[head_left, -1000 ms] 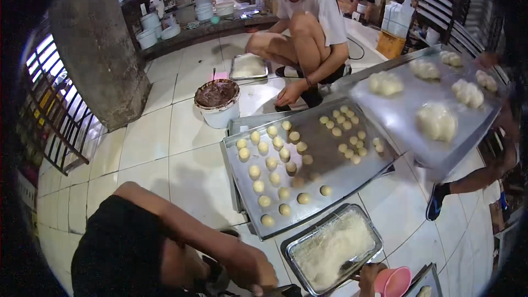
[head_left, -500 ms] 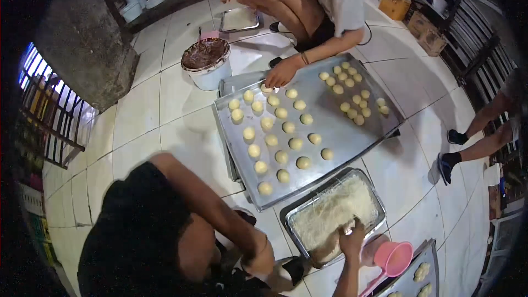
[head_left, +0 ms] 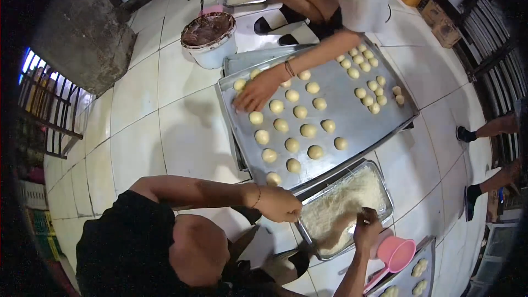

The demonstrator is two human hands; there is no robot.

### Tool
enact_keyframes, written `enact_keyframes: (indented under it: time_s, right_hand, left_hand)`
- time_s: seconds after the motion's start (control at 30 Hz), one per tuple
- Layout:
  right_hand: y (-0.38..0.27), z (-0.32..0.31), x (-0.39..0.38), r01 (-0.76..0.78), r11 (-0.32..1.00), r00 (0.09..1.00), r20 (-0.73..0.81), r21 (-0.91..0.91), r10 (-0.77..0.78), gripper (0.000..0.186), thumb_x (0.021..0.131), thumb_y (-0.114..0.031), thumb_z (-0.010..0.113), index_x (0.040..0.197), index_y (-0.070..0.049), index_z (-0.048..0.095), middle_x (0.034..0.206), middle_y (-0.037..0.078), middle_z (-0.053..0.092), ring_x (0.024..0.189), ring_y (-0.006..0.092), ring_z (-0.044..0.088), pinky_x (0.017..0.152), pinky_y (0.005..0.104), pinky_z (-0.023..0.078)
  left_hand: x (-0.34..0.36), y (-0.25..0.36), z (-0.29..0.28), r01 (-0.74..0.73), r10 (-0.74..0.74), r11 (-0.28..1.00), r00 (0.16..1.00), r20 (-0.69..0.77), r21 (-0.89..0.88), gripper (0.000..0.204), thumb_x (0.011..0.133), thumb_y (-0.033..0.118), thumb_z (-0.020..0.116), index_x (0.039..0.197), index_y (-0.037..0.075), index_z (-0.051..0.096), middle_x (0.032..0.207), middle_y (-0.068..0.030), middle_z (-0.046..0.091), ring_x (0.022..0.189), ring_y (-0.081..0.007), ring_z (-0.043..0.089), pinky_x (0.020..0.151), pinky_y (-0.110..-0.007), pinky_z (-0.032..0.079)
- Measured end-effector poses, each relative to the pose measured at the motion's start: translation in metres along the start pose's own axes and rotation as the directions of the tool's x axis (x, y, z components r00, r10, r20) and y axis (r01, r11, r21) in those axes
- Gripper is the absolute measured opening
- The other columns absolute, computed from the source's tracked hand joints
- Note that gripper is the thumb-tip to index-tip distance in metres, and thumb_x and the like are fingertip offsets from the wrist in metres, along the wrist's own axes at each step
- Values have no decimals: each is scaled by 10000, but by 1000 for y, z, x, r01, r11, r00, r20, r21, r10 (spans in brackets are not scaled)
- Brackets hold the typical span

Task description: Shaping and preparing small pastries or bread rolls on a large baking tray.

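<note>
My left hand (head_left: pixel 279 203) is closed at the upper left corner of a small metal tray (head_left: pixel 389 198); what its fingers hold, if anything, is hidden. The tray is spread with pale, fine shreds (head_left: pixel 360 190), which lie in shadow towards the near end. Over the tray's near right side, the fingers of my right hand (head_left: pixel 367 230) are bent together. A small white thing shows at their tips, too little of it to name. Beyond lies a large metal baking tray (head_left: pixel 357 124) with rows of round yellowish dough balls (head_left: pixel 308 131). Another person's hand (head_left: pixel 258 91) reaches among its left-hand balls.
A white bucket of brown paste (head_left: pixel 209 36) stands beyond the large tray, with a handle sticking up. A pink dipper (head_left: pixel 397 254) sits right of my right hand, beside another tray (head_left: pixel 426 267) with dough pieces. At the far right are a bystander's feet (head_left: pixel 470 198).
My left hand has risen from near my knee to the small tray's corner. My right hand stays over the shreds. The other person's hand has moved left and nearer across the large tray.
</note>
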State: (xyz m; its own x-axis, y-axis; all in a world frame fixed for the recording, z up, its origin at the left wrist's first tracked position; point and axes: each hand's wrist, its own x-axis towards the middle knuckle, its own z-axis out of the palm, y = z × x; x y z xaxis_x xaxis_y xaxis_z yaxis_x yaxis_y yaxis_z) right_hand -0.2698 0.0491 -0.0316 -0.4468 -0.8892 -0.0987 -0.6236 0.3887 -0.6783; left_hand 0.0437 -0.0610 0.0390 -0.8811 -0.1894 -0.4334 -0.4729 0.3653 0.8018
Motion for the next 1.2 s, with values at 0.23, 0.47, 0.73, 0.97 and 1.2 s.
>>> enact_keyframes:
  time_s: [0.23, 0.47, 0.73, 0.97, 1.2]
  right_hand:
    - [-20, 5, -3, 263, 952, 948, -139, -154, -284, 305, 808, -26, 588, 1111, -9, 626, 882, 137, 662, 756, 246, 617, 681, 333, 504]
    - [-18, -16, -18, -58, 998, 997, 54, -7, 59, 259, 884, -66, 555, 1131, -11, 609, 923, 134, 647, 799, 193, 597, 707, 283, 494]
    - [34, -37, -20, 86, 996, 995, -56, 34, -84, 199, 897, -66, 553, 1060, 20, 628, 885, 133, 653, 770, 189, 591, 693, 273, 489]
    - [64, -38, -38, 24, 996, 998, -66, 91, -18, 520, 892, -239, 642, 1318, 5, 469, 1012, 214, 671, 861, 377, 671, 684, 568, 559]
    - [10, -61, -42, 31, 997, 998, -61, 74, -26, 184, 887, -39, 572, 1046, 45, 613, 918, 110, 628, 779, 169, 575, 735, 266, 490]
  left_hand:
    - [-3, 2, 26, -9, 22, 998, 971, 237, -58, 272, 935, 226, 479, 1061, 25, 611, 988, -170, 675, 923, -337, 623, 810, -424, 487]
    - [1, -40, 17, 101, -110, 990, 990, 85, 101, 363, 837, 212, 583, 1178, 93, 554, 1049, -159, 598, 980, -352, 554, 830, -435, 451]
    - [-15, -108, 14, 381, 37, 747, 794, -607, 544, 612, 705, 311, 723, 1242, 169, 466, 1222, -113, 423, 1166, -337, 312, 891, -431, 323]
    - [-13, -113, -17, 43, 176, 889, 888, -426, 456, 248, 814, 234, 653, 954, 98, 501, 914, -99, 568, 845, -264, 556, 763, -393, 444]
    - [44, -19, -175, -181, 520, 854, 251, -816, 488, 255, 803, 207, 651, 1025, 105, 578, 1071, -85, 484, 935, -281, 520, 846, -371, 431]
